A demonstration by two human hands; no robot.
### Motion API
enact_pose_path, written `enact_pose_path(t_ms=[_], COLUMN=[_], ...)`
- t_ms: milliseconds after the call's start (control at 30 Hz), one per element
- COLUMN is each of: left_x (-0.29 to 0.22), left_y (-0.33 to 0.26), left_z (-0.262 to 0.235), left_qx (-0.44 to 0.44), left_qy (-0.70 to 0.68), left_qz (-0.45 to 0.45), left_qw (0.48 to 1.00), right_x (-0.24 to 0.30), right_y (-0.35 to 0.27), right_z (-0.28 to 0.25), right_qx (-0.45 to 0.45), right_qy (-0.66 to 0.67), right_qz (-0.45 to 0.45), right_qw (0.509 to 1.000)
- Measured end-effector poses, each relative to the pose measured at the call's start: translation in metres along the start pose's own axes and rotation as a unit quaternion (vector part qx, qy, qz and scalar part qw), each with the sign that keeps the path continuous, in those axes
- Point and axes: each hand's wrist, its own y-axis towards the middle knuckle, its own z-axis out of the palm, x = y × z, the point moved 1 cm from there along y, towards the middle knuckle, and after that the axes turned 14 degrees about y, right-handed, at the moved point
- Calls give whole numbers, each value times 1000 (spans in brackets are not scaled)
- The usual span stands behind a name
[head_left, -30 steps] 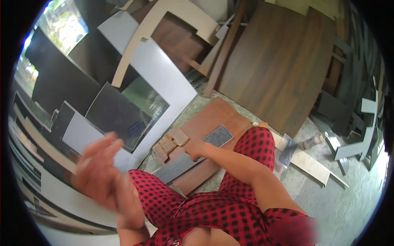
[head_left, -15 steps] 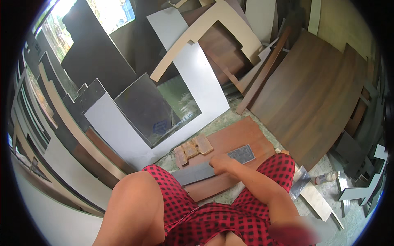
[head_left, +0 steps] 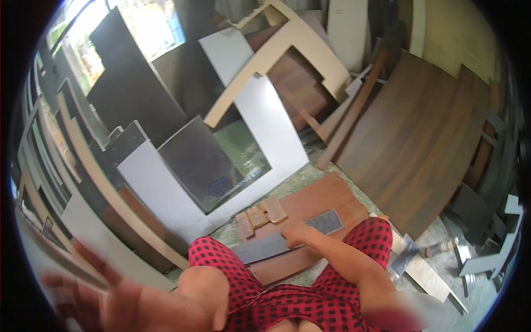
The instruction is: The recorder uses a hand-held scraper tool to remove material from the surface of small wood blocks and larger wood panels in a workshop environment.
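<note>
The person sits low over the floor (head_left: 301, 177), knees in red checked shorts (head_left: 315, 299). The right hand (head_left: 296, 232) reaches down and rests on a long grey strip (head_left: 287, 239) that lies slantwise across a brown board (head_left: 326, 199) on the floor; its fingers curl over the strip's upper edge, though how firmly they grip I cannot tell. Just beside that hand, to its left, three small tan blocks (head_left: 260, 216) lie side by side, touching. The left hand (head_left: 105, 293) is raised close to the camera at lower left, blurred, fingers spread wide and holding nothing. A white frame (head_left: 271, 133) leans among dark panels behind, and a large dark brown sheet (head_left: 420, 149) stands at right.
</note>
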Motion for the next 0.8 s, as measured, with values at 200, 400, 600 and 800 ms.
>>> enact_pose_path(t_ms=[200,400,600,800], left_x=[10,7,10,19], left_y=[-20,-52,-59,-52], left_z=[44,63,57,41], left_qx=[480,587,626,644], left_qy=[-208,-222,-224,-199], left_qz=[-172,-100,-79,-78], left_qw=[835,772,743,734], right_x=[-16,-16,-6,-3], right_y=[23,20,7,10], right_z=[25,20,10,5], right_qx=[-49,-18,-9,-4], right_qy=[-21,-28,-24,-14], right_qz=[-3,21,17,29], right_qw=[999,999,1000,999])
